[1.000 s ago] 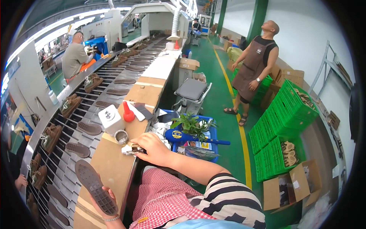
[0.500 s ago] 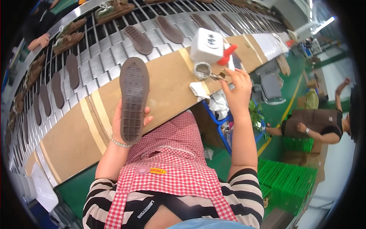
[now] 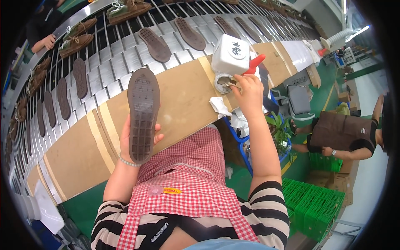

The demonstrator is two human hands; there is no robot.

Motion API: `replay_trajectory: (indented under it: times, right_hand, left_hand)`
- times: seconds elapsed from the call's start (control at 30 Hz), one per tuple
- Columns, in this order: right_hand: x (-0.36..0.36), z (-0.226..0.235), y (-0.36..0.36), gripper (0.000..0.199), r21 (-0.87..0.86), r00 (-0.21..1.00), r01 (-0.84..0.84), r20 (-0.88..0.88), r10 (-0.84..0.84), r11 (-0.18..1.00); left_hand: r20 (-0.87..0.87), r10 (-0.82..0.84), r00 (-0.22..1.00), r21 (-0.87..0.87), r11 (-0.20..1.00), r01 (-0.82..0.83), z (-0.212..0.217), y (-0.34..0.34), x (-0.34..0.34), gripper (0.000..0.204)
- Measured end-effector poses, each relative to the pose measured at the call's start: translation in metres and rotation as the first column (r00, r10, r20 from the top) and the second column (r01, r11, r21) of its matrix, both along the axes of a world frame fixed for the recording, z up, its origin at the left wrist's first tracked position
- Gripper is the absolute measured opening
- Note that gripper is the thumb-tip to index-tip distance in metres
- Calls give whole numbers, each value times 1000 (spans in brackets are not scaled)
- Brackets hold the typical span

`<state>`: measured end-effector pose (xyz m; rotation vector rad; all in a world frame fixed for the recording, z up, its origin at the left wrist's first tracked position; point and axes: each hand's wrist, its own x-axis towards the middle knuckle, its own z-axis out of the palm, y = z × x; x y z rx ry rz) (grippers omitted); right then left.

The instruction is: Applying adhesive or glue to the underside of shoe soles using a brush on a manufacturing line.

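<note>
My left hand [image 3: 125, 135] is closed round a dark brown shoe sole [image 3: 143, 112], held upright over the table's near edge with its tread facing me. On the right, my right hand [image 3: 251, 95] pinches a small, thin brush-like tool [image 3: 232, 85]. The tool's tip is at the mouth of a small round cup [image 3: 218, 85], but fingers hide part of it. Behind the cup stands a white square bottle [image 3: 225, 58] with a red spout [image 3: 256, 63] beside it. A crumpled white tissue [image 3: 219, 106] lies just left of my right wrist.
A brown cardboard-covered table [image 3: 179, 93] runs across in front of me. Beyond it, a slatted metal conveyor [image 3: 121, 62] carries several soles and brown shoes [image 3: 127, 11]. Blue bins [image 3: 241, 135] hang at right, near green crates [image 3: 312, 204]. Other people stand at far left and right.
My right hand has moved slightly left and down, bringing the tool to the cup's mouth. The sole in my left hand has shifted a little down and left.
</note>
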<state>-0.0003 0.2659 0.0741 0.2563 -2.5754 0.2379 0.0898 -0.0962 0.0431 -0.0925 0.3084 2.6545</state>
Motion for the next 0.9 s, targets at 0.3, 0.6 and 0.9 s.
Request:
replay_trajectory:
  times: [0.3, 0.6, 0.9]
  right_hand:
    - [-9, 11, 2, 36, 45, 999, -7, -38, 9, 999]
    - [-7, -4, 4, 29, -46, 996, -27, -88, 23, 999]
    - [-1, -1, 13, 32, -84, 999, 42, -24, -44, 996]
  left_hand:
    - [-37, -3, 999, 63, 998, 5, 3, 1, -7, 59]
    - [-23, -88, 996, 68, 994, 89, -22, -22, -1, 61]
    - [-20, -142, 990, 115, 983, 144, -6, -10, -5, 58]
